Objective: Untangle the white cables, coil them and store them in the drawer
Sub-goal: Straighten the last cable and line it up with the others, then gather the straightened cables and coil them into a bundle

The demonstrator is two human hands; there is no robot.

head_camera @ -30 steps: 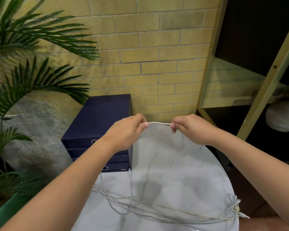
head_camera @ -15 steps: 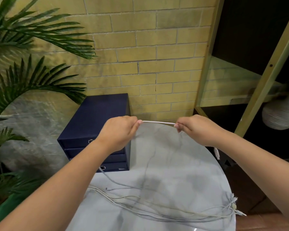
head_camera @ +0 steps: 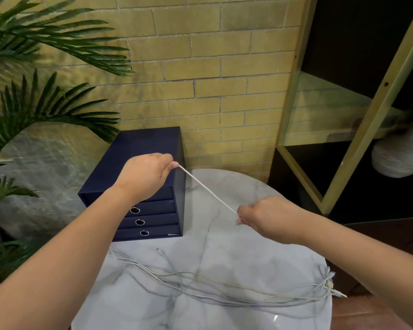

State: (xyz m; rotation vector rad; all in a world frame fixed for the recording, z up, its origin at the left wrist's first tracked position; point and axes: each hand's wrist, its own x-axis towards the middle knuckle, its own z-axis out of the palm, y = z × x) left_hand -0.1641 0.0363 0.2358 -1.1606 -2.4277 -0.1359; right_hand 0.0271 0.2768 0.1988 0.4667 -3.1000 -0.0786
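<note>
Left hand (head_camera: 144,177) is raised in front of the navy drawer unit (head_camera: 138,148), fingers curled, pinching a white cable (head_camera: 208,189) at the fingertips. Right hand (head_camera: 267,215) is lower and nearer, over the marble bench (head_camera: 236,253), fingers curled round the same cable further along. Between the hands the cable runs taut and straight in the air, diagonal from left hand down to right hand, off the bench top. Can't tell where it goes past either hand.

The other loose cables (head_camera: 200,284) lie on the bench near its front edge, below both hands and apart from them. Strands cross and spread left to right, with plug ends (head_camera: 329,279) bunched at the right rim.

Drawer unit sits at the bench's back left, visible drawers closed, three ring pulls showing. Palm plant (head_camera: 45,44) at left, ribbed white vase (head_camera: 401,153) on the shelf at right.
</note>
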